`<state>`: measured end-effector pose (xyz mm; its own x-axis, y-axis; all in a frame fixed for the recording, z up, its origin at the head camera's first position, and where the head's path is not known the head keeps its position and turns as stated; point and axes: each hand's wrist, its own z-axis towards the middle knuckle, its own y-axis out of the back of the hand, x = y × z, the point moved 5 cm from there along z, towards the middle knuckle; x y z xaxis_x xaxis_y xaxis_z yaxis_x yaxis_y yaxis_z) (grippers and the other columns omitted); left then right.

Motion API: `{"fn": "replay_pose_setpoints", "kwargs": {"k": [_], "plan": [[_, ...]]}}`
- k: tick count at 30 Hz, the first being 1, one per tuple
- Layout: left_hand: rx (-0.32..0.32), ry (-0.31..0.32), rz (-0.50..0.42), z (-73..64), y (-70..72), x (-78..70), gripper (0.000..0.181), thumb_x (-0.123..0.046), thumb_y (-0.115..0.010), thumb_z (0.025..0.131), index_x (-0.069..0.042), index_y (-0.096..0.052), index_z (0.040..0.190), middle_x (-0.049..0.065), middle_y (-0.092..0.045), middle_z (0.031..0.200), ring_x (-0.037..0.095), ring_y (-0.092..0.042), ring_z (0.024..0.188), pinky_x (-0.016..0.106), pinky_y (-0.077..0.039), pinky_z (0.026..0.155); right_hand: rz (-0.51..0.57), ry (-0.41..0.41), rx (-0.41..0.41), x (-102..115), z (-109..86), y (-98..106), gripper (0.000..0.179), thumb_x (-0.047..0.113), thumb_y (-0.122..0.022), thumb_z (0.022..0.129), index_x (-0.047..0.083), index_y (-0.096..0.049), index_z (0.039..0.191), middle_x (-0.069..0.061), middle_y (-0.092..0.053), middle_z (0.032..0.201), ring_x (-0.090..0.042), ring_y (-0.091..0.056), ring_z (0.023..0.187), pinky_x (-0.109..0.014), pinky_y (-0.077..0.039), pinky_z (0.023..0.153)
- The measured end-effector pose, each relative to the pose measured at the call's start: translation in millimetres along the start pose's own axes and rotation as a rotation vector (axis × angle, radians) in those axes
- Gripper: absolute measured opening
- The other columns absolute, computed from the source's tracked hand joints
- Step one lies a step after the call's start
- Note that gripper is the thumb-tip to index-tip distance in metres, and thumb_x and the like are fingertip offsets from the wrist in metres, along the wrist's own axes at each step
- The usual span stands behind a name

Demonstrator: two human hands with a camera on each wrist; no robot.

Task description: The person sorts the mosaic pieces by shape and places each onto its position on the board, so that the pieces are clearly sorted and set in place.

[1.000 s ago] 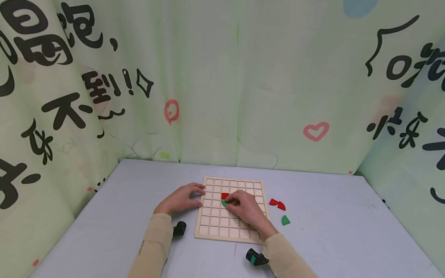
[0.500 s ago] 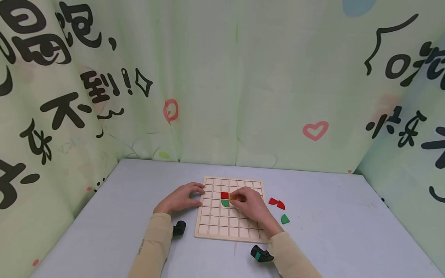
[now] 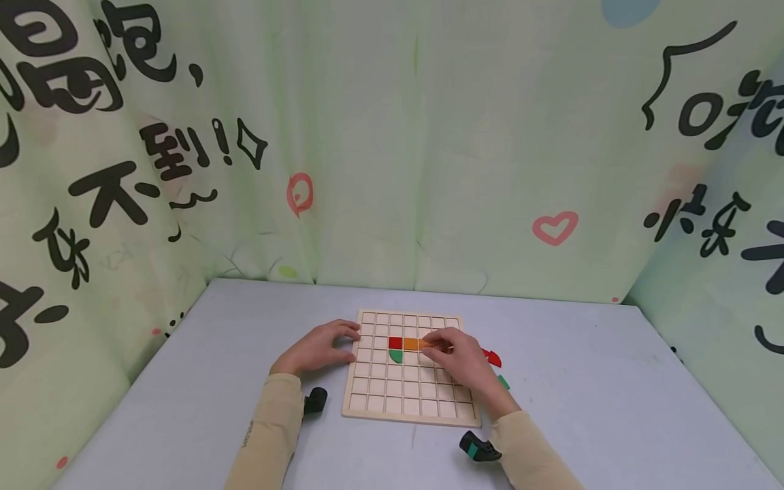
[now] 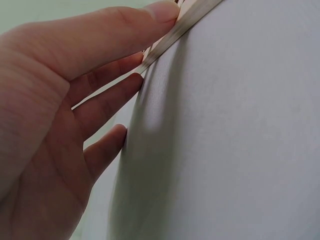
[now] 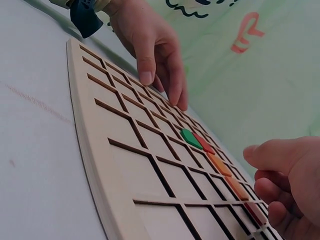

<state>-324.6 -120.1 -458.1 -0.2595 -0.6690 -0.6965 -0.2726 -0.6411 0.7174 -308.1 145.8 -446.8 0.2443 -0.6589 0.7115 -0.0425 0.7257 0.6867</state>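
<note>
A pale wooden grid board (image 3: pixel 387 407) lies on the table. My left hand (image 3: pixel 315 347) rests at its left edge, thumb and fingers spread; in the left wrist view the thumb (image 4: pixel 162 11) touches the rim. On the board sit a red square piece (image 3: pixel 395 343), a green rounded piece (image 3: pixel 395 356) below it and two orange pieces (image 3: pixel 411 344) to the right. My right hand (image 3: pixel 459 357) is over the board by the second orange piece, fingers loosely bent. In the right wrist view nothing shows between thumb and fingers, and another reddish piece (image 5: pixel 256 214) lies farther along the row.
Right of the board lie red pieces (image 3: pixel 493 358) and a green piece (image 3: pixel 503 382), partly hidden by my right hand. Black wrist devices (image 3: pixel 480 447) sit at both wrists. A printed pale green curtain (image 3: pixel 367 170) surrounds the table (image 3: pixel 582 401).
My right hand has moved right along the row, from the green piece past the orange ones, uncovering them. It now partly covers the loose pieces at right. The left hand stays put.
</note>
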Motion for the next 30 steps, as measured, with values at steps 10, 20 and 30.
{"fn": "replay_pose_setpoints", "kwargs": {"k": [10, 20, 30], "plan": [[0.005, 0.003, -0.016, -0.8, -0.8, -0.7, 0.033, -0.011, -0.078, 0.083, -0.007, -0.069, 0.115, 0.005, -0.054, 0.138, 0.028, -0.042, 0.135, 0.044, -0.035, 0.113, -0.061, -0.078, -0.027, -29.2, -18.0, 35.8, 0.028, 0.024, -0.071, 0.090, 0.011, -0.068, 0.115, -0.002, -0.065, 0.107, -0.019, -0.059, 0.093, -0.033, -0.052, 0.081], [0.005, 0.007, -0.012, 0.5, -2.1, 0.8, 0.033, -0.013, -0.078, 0.083, -0.008, -0.069, 0.115, 0.003, -0.053, 0.139, 0.027, -0.041, 0.136, 0.043, -0.034, 0.113, -0.110, -0.159, -0.066, -58.5, -47.8, 75.0, 0.036, 0.030, -0.068, 0.093, 0.009, -0.065, 0.121, -0.006, -0.065, 0.111, -0.022, -0.061, 0.098, -0.036, -0.052, 0.082], [-0.003, 0.000, -0.016, 1.3, -1.2, 2.0, 0.033, -0.012, -0.077, 0.083, -0.007, -0.069, 0.115, 0.004, -0.053, 0.139, 0.028, -0.042, 0.136, 0.044, -0.035, 0.113, -0.155, -0.259, -0.004, -81.2, -64.8, 106.6, 0.046, 0.037, -0.066, 0.093, 0.006, -0.061, 0.127, -0.014, -0.062, 0.118, -0.031, -0.057, 0.106, -0.037, -0.055, 0.079]]}}
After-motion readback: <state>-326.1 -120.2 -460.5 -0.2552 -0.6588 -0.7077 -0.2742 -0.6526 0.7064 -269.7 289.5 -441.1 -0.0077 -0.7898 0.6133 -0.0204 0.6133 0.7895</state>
